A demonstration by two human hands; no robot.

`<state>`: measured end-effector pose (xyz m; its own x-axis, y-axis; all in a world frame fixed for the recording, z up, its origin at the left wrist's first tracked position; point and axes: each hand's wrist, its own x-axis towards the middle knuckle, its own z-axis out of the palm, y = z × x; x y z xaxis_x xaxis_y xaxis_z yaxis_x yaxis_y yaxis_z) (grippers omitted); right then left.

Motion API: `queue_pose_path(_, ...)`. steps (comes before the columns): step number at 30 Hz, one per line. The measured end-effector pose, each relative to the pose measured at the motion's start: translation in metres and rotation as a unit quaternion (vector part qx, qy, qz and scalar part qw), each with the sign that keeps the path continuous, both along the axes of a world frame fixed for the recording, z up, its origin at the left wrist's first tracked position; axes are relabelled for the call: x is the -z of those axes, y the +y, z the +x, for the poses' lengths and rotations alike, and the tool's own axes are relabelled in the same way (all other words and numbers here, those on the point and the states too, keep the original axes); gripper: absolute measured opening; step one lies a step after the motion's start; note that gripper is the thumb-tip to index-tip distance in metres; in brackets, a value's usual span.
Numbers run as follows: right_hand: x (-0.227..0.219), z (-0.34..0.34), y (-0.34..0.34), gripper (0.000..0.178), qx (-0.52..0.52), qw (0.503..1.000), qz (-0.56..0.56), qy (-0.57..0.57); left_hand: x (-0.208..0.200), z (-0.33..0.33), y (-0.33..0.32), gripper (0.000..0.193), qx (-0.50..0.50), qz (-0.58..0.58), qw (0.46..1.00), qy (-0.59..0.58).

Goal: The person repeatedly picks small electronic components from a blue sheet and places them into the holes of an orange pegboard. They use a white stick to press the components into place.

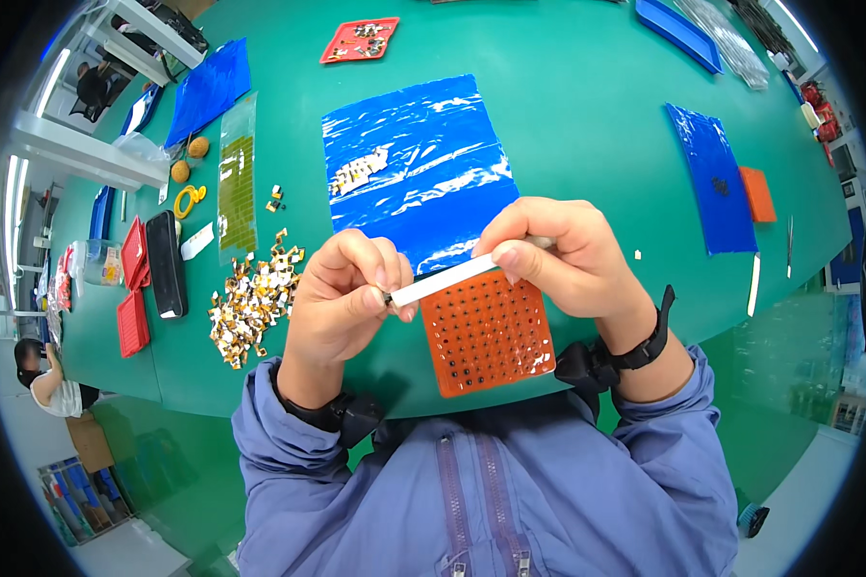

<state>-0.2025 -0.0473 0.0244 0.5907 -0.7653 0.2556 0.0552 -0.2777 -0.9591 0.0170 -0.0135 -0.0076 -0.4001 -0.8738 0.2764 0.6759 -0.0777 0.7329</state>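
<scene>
A slim white strip (445,278) spans the gap between my hands, slanting up to the right. My right hand (568,258) is closed, pinching the strip's far end between thumb and fingers. My left hand (348,288) is closed at the other end, with a tiny black part (388,299) showing between thumb and forefinger. Whether this part touches the strip I cannot tell. Below both hands, an orange tray (441,385) carries rows of small dark pieces. A blue sheet (419,135) lies just beyond, bearing a cluster of small white pieces (358,171).
To the left are a heap of small white, yellow and dark parts (252,308), a black case (166,264), red trays (133,322) and yellow tape (189,200). A red tray (360,40) sits farther off. On the right are another blue sheet (712,183), an orange block (757,194) and tweezers (790,246).
</scene>
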Motion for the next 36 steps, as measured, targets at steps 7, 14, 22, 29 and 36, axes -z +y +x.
queue_pose_path(7,0.0066,0.0039,-0.0030,0.009,0.030,0.997,-0.070,-0.031,0.0031,0.0001,-0.0011,0.011,0.012,0.027,0.999,0.016)
queue_pose_path(14,0.0098,0.0054,-0.0032,0.010,0.025,0.997,-0.063,-0.049,0.0027,-0.0005,-0.0013,0.012,0.029,0.033,0.999,0.033)
queue_pose_path(22,0.0084,0.0039,-0.0040,0.009,0.016,0.998,-0.017,-0.050,0.0008,-0.0017,-0.0005,0.012,0.021,0.047,0.998,0.022)
queue_pose_path(29,0.0076,0.0021,-0.0057,0.008,0.037,0.994,-0.100,0.026,0.0009,-0.0006,-0.0009,0.011,0.004,0.032,0.999,0.004)
queue_pose_path(36,0.0082,0.0040,-0.0043,0.008,0.029,0.995,-0.095,-0.005,0.0004,-0.0005,-0.0011,0.010,-0.002,0.012,1.000,-0.005)
